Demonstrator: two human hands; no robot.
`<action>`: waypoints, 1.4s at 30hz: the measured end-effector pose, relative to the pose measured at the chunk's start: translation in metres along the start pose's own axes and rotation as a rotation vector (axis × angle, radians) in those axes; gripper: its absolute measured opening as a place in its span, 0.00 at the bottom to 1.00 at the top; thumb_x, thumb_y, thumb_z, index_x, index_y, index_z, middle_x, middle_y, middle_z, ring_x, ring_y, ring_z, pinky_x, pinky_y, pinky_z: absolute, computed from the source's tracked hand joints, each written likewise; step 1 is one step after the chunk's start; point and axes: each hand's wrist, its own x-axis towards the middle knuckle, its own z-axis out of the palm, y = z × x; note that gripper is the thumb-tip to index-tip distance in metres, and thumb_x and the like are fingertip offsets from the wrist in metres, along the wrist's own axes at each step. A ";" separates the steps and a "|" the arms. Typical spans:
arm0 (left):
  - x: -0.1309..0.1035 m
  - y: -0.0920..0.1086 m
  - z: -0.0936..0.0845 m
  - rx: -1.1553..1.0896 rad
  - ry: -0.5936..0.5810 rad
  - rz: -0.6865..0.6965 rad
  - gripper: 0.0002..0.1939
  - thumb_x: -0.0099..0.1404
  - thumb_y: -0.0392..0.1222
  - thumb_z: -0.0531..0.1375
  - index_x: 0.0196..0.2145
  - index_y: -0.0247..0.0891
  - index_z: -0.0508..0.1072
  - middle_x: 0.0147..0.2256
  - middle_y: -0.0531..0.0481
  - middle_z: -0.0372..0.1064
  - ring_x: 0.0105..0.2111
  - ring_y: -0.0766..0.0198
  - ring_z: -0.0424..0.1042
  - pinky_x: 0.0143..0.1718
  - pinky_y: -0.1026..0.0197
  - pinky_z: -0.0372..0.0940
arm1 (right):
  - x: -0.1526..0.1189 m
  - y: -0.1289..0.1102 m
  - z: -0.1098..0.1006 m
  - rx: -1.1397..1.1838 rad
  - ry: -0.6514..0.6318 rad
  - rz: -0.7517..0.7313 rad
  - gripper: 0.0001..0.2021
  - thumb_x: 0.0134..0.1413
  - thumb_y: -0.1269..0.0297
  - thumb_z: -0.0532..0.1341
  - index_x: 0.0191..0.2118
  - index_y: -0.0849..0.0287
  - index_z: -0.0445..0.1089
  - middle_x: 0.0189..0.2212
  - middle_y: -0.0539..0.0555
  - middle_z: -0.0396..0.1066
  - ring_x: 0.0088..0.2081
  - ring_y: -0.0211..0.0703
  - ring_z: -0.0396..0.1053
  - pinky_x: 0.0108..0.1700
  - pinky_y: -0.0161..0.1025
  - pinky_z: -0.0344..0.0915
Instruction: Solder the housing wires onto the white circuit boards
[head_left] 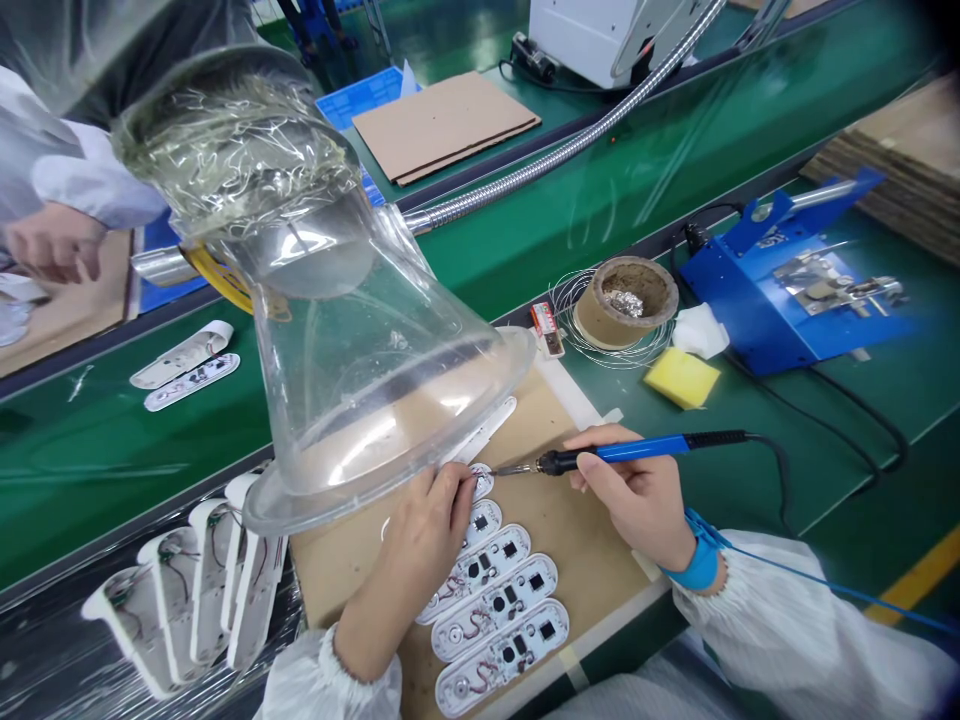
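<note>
My right hand (637, 495) is closed around a blue and black soldering iron (643, 448), a blue wrist strap (699, 555) on its wrist. The iron's tip points left and meets the end of a white oval casing (484, 483) with thin wires. Beside that end, the fingers of my left hand (431, 525) are pinched together; what they hold is too small to make out. Several white casings with circuit boards (501, 660) lie in a row on a cardboard sheet (592, 560), partly behind my left hand. A clear fume hood (360, 370) hangs over the work.
White curved shells with wires (169, 600) lean at the left. A cardboard tube (611, 325) with solder wire, a yellow sponge (682, 378) and a blue metal stand (772, 290) sit on the right. Across the green divider, a co-worker's hand (56, 243) rests over cardboard.
</note>
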 end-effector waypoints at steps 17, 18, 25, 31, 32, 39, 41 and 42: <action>0.001 0.001 -0.001 0.001 -0.016 0.000 0.04 0.79 0.38 0.55 0.43 0.41 0.68 0.60 0.36 0.66 0.59 0.48 0.74 0.51 0.48 0.77 | 0.000 0.001 0.004 -0.014 -0.034 0.001 0.04 0.64 0.63 0.67 0.38 0.55 0.79 0.22 0.50 0.75 0.22 0.40 0.72 0.24 0.36 0.72; 0.001 0.001 -0.001 0.001 -0.018 0.001 0.04 0.79 0.38 0.55 0.43 0.41 0.68 0.60 0.36 0.66 0.59 0.48 0.74 0.51 0.47 0.77 | 0.000 0.001 0.005 -0.010 -0.033 -0.008 0.03 0.64 0.64 0.67 0.38 0.55 0.79 0.23 0.49 0.75 0.22 0.39 0.72 0.25 0.35 0.72; 0.001 0.001 -0.001 -0.001 -0.022 -0.023 0.04 0.79 0.37 0.56 0.43 0.41 0.69 0.61 0.36 0.66 0.59 0.47 0.74 0.50 0.47 0.77 | 0.000 0.000 0.004 -0.012 -0.029 -0.034 0.04 0.62 0.69 0.66 0.39 0.55 0.79 0.24 0.49 0.76 0.23 0.39 0.74 0.25 0.34 0.72; 0.001 0.001 -0.002 0.005 -0.022 -0.013 0.03 0.79 0.38 0.56 0.43 0.41 0.69 0.61 0.35 0.65 0.58 0.47 0.74 0.47 0.50 0.78 | 0.000 0.002 0.001 -0.007 0.008 -0.032 0.03 0.61 0.69 0.67 0.38 0.56 0.80 0.24 0.50 0.77 0.22 0.39 0.75 0.24 0.33 0.73; 0.001 0.001 -0.002 0.005 -0.020 -0.012 0.03 0.79 0.38 0.56 0.43 0.41 0.69 0.61 0.35 0.65 0.58 0.47 0.74 0.47 0.50 0.78 | 0.000 0.002 0.001 -0.007 0.011 -0.032 0.04 0.61 0.69 0.67 0.38 0.56 0.80 0.24 0.50 0.77 0.22 0.39 0.75 0.24 0.33 0.73; 0.001 0.000 -0.002 0.001 -0.012 -0.007 0.04 0.78 0.37 0.56 0.42 0.41 0.69 0.60 0.36 0.66 0.58 0.47 0.74 0.51 0.46 0.77 | 0.000 0.006 -0.001 0.014 0.044 -0.024 0.04 0.60 0.70 0.67 0.39 0.55 0.81 0.24 0.49 0.77 0.22 0.38 0.75 0.24 0.31 0.71; 0.001 0.000 -0.002 0.001 -0.016 -0.005 0.04 0.79 0.37 0.56 0.43 0.41 0.69 0.60 0.36 0.66 0.58 0.47 0.74 0.50 0.46 0.77 | 0.000 0.009 -0.003 0.030 0.055 -0.016 0.04 0.61 0.69 0.68 0.39 0.55 0.81 0.23 0.49 0.77 0.23 0.38 0.75 0.25 0.31 0.71; 0.001 0.001 -0.002 0.002 -0.018 -0.006 0.04 0.79 0.38 0.56 0.43 0.41 0.69 0.60 0.35 0.66 0.58 0.47 0.74 0.49 0.47 0.77 | 0.000 0.010 -0.004 0.041 0.060 -0.007 0.04 0.62 0.69 0.67 0.39 0.55 0.81 0.23 0.49 0.77 0.23 0.38 0.75 0.25 0.32 0.71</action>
